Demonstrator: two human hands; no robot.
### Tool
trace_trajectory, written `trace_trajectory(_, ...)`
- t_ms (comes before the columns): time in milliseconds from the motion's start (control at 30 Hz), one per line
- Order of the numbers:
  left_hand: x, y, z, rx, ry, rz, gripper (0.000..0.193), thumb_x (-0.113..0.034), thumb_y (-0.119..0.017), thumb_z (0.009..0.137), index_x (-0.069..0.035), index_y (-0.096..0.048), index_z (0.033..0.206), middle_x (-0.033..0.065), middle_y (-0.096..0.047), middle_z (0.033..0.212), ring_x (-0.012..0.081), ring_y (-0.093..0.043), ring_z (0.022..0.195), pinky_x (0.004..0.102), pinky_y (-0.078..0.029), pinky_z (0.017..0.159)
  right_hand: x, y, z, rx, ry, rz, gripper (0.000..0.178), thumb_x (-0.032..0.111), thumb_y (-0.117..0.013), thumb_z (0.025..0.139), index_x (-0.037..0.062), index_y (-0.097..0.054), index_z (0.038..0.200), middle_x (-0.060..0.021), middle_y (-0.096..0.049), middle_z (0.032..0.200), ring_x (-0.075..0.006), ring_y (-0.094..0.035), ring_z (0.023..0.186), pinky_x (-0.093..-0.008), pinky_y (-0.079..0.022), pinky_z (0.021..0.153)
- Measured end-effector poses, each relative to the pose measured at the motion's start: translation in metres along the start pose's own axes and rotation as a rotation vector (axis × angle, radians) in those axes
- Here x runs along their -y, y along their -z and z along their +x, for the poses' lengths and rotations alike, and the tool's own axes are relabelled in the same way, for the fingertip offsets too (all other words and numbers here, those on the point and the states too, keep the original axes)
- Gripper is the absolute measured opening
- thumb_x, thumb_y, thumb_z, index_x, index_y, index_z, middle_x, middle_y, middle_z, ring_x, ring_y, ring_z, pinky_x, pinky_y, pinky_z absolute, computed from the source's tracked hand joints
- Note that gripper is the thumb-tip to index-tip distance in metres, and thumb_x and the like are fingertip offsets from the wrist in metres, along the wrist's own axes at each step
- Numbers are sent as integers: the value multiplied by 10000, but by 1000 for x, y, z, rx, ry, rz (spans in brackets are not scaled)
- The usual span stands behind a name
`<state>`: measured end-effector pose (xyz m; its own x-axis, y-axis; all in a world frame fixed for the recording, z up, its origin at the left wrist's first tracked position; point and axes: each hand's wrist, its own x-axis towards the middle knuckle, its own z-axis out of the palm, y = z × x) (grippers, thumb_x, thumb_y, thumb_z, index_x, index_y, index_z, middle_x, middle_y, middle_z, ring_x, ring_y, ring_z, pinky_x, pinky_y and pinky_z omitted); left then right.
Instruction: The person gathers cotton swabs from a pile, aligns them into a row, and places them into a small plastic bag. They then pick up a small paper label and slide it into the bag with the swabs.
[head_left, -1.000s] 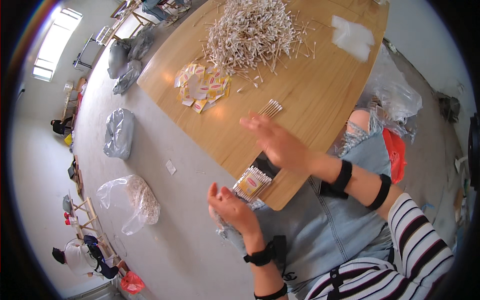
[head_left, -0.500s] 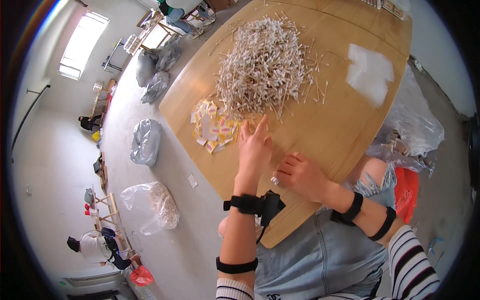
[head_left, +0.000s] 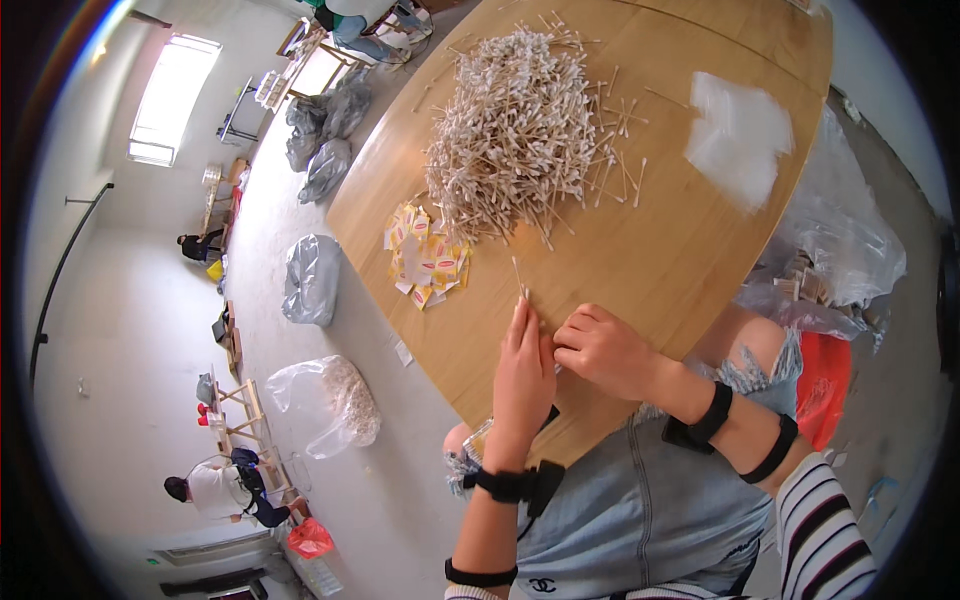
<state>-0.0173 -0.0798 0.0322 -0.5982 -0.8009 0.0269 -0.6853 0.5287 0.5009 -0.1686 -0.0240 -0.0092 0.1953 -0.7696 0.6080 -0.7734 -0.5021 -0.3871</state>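
Note:
A big heap of cotton swabs lies on the wooden table, and stray swabs are scattered at its right side. My left hand is near the table's front corner with its fingers together. A cotton swab sticks out past its fingertips. My right hand is right beside it, fingers curled in a pinch. Small white tips show below those fingers; most of what they hold is hidden. Left of the hands, small yellow and white paper labels lie in a loose pile by the heap.
Clear plastic sleeves lie at the right of the wooden table. Plastic bags and a red bag are beyond its right edge. Filled bags stand on the floor at left. Other people work at far tables.
My left hand has drawn back from the edge of the swab heap toward my right hand, and its spread fingers have closed together. My right hand has barely moved.

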Motion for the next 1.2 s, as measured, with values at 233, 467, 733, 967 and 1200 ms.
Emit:
trace_trajectory(233, 7, 12, -49, 19, -78, -176, 462, 20, -563, 869, 4, -534, 1330, 184, -463, 1449, 361, -409, 1370, 444, -307, 1143, 1, 6, -6, 12, -118, 68, 201, 150, -617, 805, 68, -651, 984, -83, -619, 1088, -247, -563, 1109, -404, -396, 1038)
trace_trajectory(467, 8, 23, -46, -41, -8, 3, 569, -83, -767, 755, -2, -568, 1282, 179, -559, 1330, 316, -515, 1266, 393, -398, 1065, -12, -3, 4, 79, -42, 39, 300, 196, -708, 777, 93, -661, 1055, -64, -617, 1198, -243, -493, 1274, -429, -274, 1171)
trace_trajectory(733, -4, 0, -61, -116, 341, 43, 314, -143, -788, 776, 6, -592, 971, 136, -639, 987, 278, -622, 894, 381, -492, 757, -14, -2, 6, 123, -93, 24, 104, 131, -685, 726, 108, -659, 824, -33, -633, 923, -214, -579, 1013, -386, -392, 1030)
trace_trajectory(967, 29, 6, -62, -256, 410, -66, 124, -78, -685, 864, 29, -623, 853, 142, -648, 776, 257, -640, 703, 355, -503, 658, -12, 7, -2, 182, -142, -25, 100, 90, -661, 726, 103, -663, 825, -38, -624, 897, -218, -580, 990, -359, -419, 953)
trace_trajectory(1200, 38, 20, 14, 123, 156, -247, 160, -49, -642, 859, -6, -684, 1007, 154, -679, 901, 241, -666, 792, 323, -516, 652, 0, -8, -4, 23, -126, -83, 129, 103, -634, 749, 111, -670, 872, -39, -620, 957, -207, -553, 1050, -341, -416, 952)
